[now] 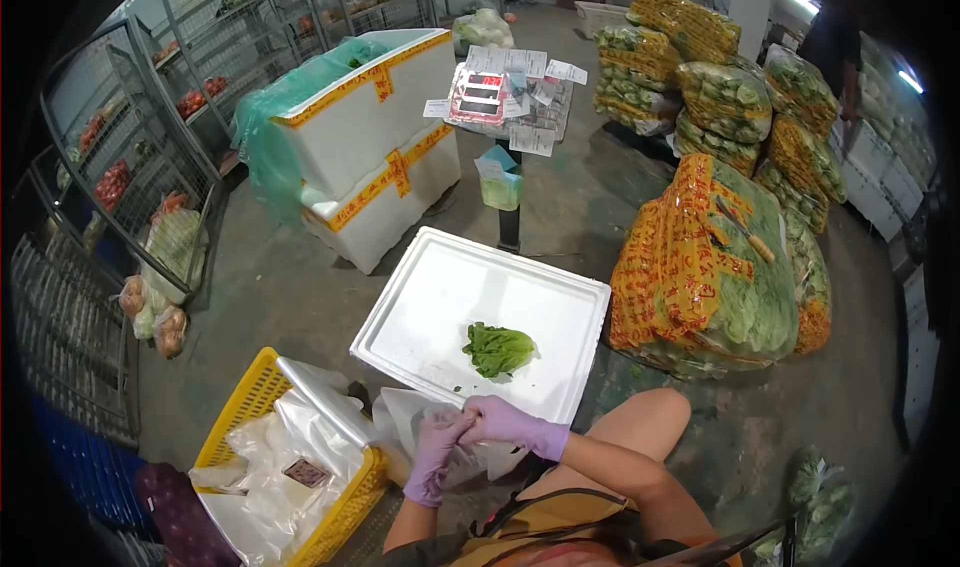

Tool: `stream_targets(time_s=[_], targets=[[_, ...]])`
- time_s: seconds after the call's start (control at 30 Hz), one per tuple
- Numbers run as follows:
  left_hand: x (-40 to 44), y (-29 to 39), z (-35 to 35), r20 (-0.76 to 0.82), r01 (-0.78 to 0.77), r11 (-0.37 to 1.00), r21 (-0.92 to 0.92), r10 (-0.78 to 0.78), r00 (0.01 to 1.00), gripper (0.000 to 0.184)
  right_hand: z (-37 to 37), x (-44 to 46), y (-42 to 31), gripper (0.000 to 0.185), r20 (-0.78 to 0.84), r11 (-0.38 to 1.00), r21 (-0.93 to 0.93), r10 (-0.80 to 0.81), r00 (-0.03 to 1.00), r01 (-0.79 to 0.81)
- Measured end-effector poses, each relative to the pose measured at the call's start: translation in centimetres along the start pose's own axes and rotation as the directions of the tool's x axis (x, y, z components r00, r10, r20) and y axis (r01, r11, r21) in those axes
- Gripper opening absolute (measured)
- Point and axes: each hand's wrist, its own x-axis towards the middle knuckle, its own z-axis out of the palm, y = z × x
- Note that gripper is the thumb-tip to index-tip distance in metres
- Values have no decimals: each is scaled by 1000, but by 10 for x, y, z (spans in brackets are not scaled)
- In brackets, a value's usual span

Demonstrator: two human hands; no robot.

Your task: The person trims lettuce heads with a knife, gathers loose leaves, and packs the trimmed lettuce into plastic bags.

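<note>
My left hand [436, 451] and my right hand [500, 423], both in purple gloves, meet at the near edge of a white foam tray [430, 297]. Fingers of both are closed on the top of a clear plastic bag [398, 415], which hangs below and beside them. A green leafy vegetable [498, 350] lies on the tray just beyond my hands, with small leaf scraps near it. What the bag holds, if anything, cannot be made out.
A yellow basket [262, 382] with plastic bags stands at the left. Beyond the tray is a scale [480, 95] on a post, beside stacked foam boxes [380, 117]. Large bagged vegetables [690, 267] are at the right, a knife [745, 229] on top. A person [832, 42] stands behind.
</note>
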Motion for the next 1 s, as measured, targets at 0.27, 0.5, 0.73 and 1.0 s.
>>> stream_targets(time_s=[0.27,0.5,0.73,1.0], targets=[[6,-29,-203,-724,-179,909,377,410,554,39,-158,32,38,10,-785,877,185,-140,604,443],[-9,13,-120,48,-238,134,962,775,630,59,-125,40,-3,4,-570,728,627,185,800,278],[58,-21,-125,18,-337,458,823,571,821,15,-125,78,1,25,-635,939,343,206,745,34],[59,38,-123,-257,-212,925,317,299,919,13,-146,72,18,20,-627,987,144,151,764,-78]])
